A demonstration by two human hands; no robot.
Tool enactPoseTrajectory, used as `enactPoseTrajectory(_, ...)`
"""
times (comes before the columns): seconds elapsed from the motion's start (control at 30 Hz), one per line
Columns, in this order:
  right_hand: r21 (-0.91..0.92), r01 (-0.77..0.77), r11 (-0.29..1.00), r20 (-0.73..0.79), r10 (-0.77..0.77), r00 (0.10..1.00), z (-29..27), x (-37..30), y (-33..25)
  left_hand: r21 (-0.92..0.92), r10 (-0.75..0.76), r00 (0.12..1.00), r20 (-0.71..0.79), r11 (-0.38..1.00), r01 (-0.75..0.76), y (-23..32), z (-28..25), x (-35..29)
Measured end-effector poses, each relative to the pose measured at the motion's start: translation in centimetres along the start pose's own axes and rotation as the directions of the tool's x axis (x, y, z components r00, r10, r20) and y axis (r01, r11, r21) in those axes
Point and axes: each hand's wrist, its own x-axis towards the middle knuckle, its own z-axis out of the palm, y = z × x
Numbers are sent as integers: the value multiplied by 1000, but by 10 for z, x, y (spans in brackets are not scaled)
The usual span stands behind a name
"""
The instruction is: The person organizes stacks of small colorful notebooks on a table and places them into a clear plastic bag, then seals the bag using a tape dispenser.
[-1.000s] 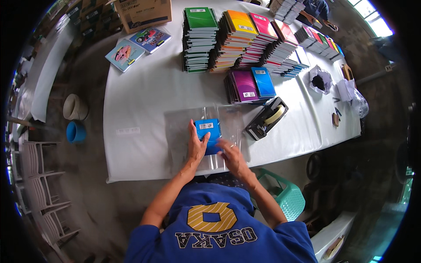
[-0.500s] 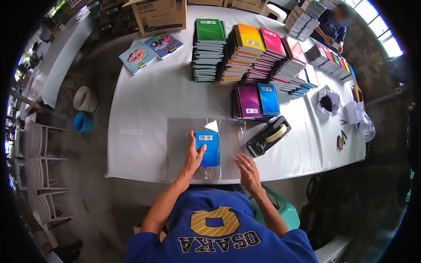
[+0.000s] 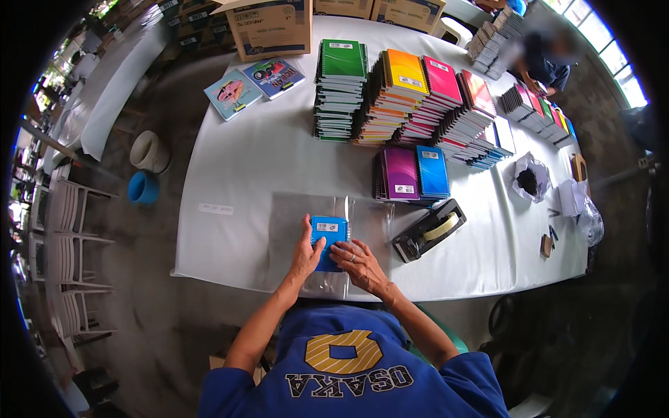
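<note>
A small blue spiral notebook (image 3: pixel 329 237) with a white label lies near the table's front edge, over clear plastic sheeting (image 3: pixel 289 209). My left hand (image 3: pixel 302 256) grips its left side, thumb across the cover. From the right, my right hand (image 3: pixel 360 265), wearing a ring, rests its outstretched fingers on the cover's right part. Whatever is under the notebook and my palms is hidden. A black tape dispenser (image 3: pixel 431 230) with a roll of tape stands to the right of the sheeting.
Behind the dispenser sit purple notebooks (image 3: pixel 399 167) and blue notebooks (image 3: pixel 433 171). Tall stacks of green notebooks (image 3: pixel 343 59), yellow ones (image 3: pixel 406 70) and pink ones (image 3: pixel 440 76) stand farther back. Two picture-covered books (image 3: pixel 233 94) lie left, near a carton (image 3: pixel 270 28). A person (image 3: pixel 543 63) is at far right.
My right hand has moved left from beside the sheeting onto the notebook's cover. My left hand keeps its hold. The whole view has shifted slightly.
</note>
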Motion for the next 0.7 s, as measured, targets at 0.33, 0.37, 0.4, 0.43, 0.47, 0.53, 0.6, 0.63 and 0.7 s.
enactPoseTrajectory(0.33,-158,-26,987,138,48,989,-12,12,-14,197,150,981,-121,973,-125,-30,-19,-16)
enactPoseTrajectory(0.37,-176,-43,983,145,69,987,-12,8,-10,356,145,985,-98,929,-101,-28,-29,-24)
enactPoseTrajectory(0.4,-188,-74,979,154,104,983,-16,6,-9,509,135,988,-79,857,-76,-21,-45,-36)
enactPoseTrajectory(0.43,-183,-85,980,149,113,982,-14,4,-7,647,125,992,-33,759,-74,-14,-60,-51)
enactPoseTrajectory(0.47,-186,-85,979,138,112,984,-13,3,-7,767,107,994,5,638,-73,-11,-73,-64)
enactPoseTrajectory(0.53,-189,-75,979,126,100,987,-10,5,-10,797,55,997,50,600,-73,-18,-93,-88)
enactPoseTrajectory(0.6,-174,-45,984,138,70,988,-7,7,-9,822,-10,995,95,564,-73,-24,-93,-99)
enactPoseTrajectory(0.63,-182,-47,982,131,72,989,-6,6,-8,838,10,997,78,540,-71,-27,-91,-100)
enactPoseTrajectory(0.7,-164,-46,985,152,72,986,-6,6,-8,853,33,997,62,517,-71,-33,-85,-100)
